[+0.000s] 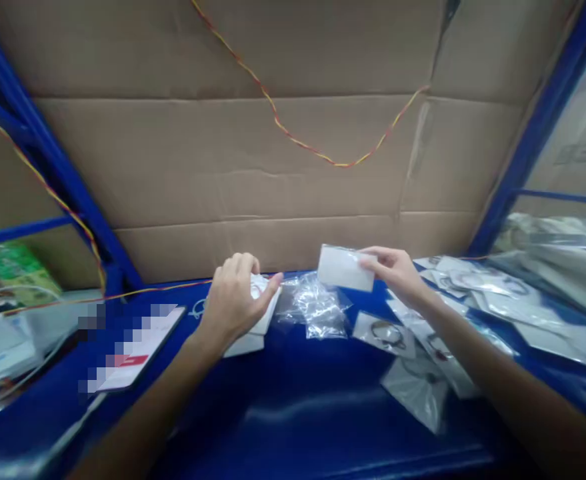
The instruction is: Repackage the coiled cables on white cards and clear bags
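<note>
My right hand (391, 267) pinches the right edge of a white card in a clear sleeve (347, 268), raised above the blue surface. Over a small stack of white cards (267, 312), my left hand (235, 297) is spread, thumb apart from the fingers; its fingertips are partly hidden behind the hand. Between the hands lie crumpled clear plastic bags (320, 308). Below my right hand is a bagged card with a dark looped bracelet-like item (387, 333).
More bagged cards (503, 293) spread over the right side. A phone-like flat device (135, 353) lies at the left, near white boxes and cables (7, 340). Blue frame posts (57, 147) flank a cardboard wall (273, 160) with a hanging red-yellow wire (340, 164).
</note>
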Action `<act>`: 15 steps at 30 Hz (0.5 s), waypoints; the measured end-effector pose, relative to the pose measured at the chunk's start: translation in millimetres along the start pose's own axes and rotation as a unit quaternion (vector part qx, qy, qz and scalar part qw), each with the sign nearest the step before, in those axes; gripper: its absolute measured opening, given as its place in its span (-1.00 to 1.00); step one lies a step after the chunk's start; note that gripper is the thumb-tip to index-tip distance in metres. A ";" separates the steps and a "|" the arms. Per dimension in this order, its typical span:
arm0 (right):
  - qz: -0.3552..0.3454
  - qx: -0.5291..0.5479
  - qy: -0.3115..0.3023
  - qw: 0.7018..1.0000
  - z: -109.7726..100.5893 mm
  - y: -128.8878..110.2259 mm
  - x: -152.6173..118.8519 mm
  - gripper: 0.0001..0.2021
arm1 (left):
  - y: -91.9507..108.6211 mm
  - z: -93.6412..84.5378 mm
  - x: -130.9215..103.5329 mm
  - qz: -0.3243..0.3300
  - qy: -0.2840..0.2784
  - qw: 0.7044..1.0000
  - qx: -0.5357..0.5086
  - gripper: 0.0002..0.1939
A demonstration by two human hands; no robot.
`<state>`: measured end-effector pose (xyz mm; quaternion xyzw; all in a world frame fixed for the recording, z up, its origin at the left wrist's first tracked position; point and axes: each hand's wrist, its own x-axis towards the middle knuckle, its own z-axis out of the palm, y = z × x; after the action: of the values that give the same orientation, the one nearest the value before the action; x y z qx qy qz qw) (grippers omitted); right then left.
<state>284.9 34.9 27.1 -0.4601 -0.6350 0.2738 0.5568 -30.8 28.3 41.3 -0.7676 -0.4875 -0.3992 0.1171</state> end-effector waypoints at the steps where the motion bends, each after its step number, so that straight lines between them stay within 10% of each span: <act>1: 0.004 0.014 -0.035 0.999 10.2 -3.5 -5.8 -0.65 | 7.7 2.1 -3.2 0.003 -0.008 0.998 -0.067 -0.70; 7: 0.008 0.067 -0.192 0.979 53.9 -11.6 -37.4 -0.65 | 37.5 25.9 -31.7 -0.067 -0.099 0.960 -0.255 -0.55; 12: 0.005 0.061 -0.167 0.984 55.5 -12.9 -42.0 -0.70 | 31.5 33.1 -32.2 -0.079 -0.082 0.964 -0.241 -0.86; 15: 0.019 0.084 -0.154 0.984 57.6 -14.6 -41.9 -0.67 | 23.6 33.5 -28.7 -0.068 -0.049 0.966 -0.245 -0.64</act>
<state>223.8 0.9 7.4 -0.3762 -0.6791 0.4047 0.4832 0.0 16.9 3.5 -0.7563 -0.4314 -0.4755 -0.1256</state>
